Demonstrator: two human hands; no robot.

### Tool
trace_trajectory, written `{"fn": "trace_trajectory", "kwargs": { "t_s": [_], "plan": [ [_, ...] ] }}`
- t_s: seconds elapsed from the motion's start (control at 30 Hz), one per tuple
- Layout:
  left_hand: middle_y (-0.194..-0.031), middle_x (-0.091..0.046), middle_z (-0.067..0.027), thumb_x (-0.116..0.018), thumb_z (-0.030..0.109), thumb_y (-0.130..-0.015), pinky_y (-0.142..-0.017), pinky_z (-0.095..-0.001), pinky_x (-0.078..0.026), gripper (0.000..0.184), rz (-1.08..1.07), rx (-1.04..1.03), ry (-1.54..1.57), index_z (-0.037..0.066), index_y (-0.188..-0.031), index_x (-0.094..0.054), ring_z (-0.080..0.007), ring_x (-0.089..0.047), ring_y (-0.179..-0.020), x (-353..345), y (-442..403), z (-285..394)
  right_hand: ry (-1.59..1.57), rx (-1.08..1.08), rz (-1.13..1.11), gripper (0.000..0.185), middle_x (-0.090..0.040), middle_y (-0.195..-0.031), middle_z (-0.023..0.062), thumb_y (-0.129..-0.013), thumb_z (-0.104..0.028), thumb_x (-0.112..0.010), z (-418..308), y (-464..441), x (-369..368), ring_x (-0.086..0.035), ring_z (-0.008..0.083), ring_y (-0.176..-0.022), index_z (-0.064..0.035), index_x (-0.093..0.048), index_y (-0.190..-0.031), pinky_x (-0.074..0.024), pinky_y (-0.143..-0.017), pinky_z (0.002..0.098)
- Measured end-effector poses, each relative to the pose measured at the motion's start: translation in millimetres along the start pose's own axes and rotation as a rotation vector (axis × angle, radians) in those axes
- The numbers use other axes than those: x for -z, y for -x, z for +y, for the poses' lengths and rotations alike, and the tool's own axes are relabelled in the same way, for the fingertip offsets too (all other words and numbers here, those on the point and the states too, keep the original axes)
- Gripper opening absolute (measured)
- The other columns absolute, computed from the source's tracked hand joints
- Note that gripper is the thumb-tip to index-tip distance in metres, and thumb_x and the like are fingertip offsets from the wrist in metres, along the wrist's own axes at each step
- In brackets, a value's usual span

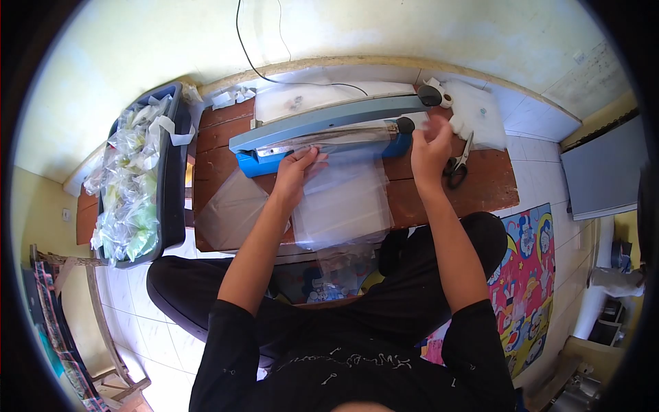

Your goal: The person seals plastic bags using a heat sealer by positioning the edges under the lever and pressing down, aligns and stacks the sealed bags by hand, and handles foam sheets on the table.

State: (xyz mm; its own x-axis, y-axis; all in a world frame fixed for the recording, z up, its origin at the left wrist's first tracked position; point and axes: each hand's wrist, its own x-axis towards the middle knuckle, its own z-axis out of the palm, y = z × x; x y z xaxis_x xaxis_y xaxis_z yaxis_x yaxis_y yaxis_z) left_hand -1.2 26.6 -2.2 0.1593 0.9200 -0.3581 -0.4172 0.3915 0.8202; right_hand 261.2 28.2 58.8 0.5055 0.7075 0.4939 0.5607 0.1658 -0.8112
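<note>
A blue heat sealer (329, 117) lies across the low wooden table, its long arm raised above the base. My left hand (295, 172) is at the front edge of the sealer's left half, fingers closed on the upper edge of a clear plastic sheet (343, 206) that hangs down over the table's front. Near the sealer's right end, beside its dark round knob, my right hand (432, 144) is raised with curled fingers; its fingertips are blurred. Black-handled scissors (458, 165) lie just right of that hand.
A dark bin (168, 178) full of plastic bags stands at the left. Clear sheets (230, 213) lie on the table's left part, and more plastic (480, 113) at the back right beside a white roll (445, 100). A black cable (261, 75) runs behind the sealer.
</note>
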Motion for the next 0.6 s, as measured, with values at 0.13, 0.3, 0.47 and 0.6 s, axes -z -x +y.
{"fn": "trace_trajectory", "kwargs": {
  "t_s": [0.13,0.3,0.47,0.6],
  "plan": [
    [-0.102,-0.068,-0.0102,-0.058,0.018,-0.092,-0.088,-0.0304,-0.048,0.026,-0.007,0.009,-0.011,0.000,-0.111,-0.060,-0.0184,-0.064,-0.093,0.7,-0.2,-0.6,-0.063,-0.442,-0.469,0.023,-0.065,-0.070,0.0076,-0.081,-0.014,-0.064,6.5,6.0,-5.1,-0.057,0.0117,-0.052,0.0046,-0.064,-0.096,-0.0455,-0.049,0.0248],
    [-0.104,-0.067,-0.0090,-0.058,0.017,-0.092,-0.088,-0.0306,-0.050,0.026,-0.018,-0.015,0.013,-0.001,-0.111,-0.060,-0.0185,-0.064,-0.094,-1.2,0.6,-0.2,-0.017,-0.473,-0.583,0.024,-0.066,-0.070,0.0082,-0.082,-0.019,-0.065,11.0,11.2,-10.3,-0.058,0.0105,-0.052,0.0030,-0.066,-0.092,-0.0450,-0.048,0.0236],
    [-0.106,-0.065,-0.0084,-0.059,0.014,-0.091,-0.087,-0.0309,-0.051,0.026,-0.034,-0.060,0.017,-0.002,-0.111,-0.060,-0.0189,-0.064,-0.095,-1.3,3.0,3.2,-0.179,-0.574,-0.668,0.019,-0.062,-0.069,0.0047,-0.083,-0.016,-0.065,2.1,11.9,-10.6,-0.051,0.0077,-0.050,0.0009,-0.064,-0.090,-0.0394,-0.046,0.0206],
    [-0.105,-0.065,-0.0080,-0.061,0.015,-0.091,-0.086,-0.0306,-0.051,0.027,-0.058,-0.109,-0.056,-0.003,-0.110,-0.062,-0.0181,-0.064,-0.094,2.6,2.3,4.5,-0.288,-0.547,-0.740,0.012,-0.060,-0.068,0.0011,-0.081,-0.015,-0.066,2.3,7.3,-7.5,-0.052,0.0067,-0.054,-0.0033,-0.064,-0.081,-0.0400,-0.050,0.0202]
  ]
}}
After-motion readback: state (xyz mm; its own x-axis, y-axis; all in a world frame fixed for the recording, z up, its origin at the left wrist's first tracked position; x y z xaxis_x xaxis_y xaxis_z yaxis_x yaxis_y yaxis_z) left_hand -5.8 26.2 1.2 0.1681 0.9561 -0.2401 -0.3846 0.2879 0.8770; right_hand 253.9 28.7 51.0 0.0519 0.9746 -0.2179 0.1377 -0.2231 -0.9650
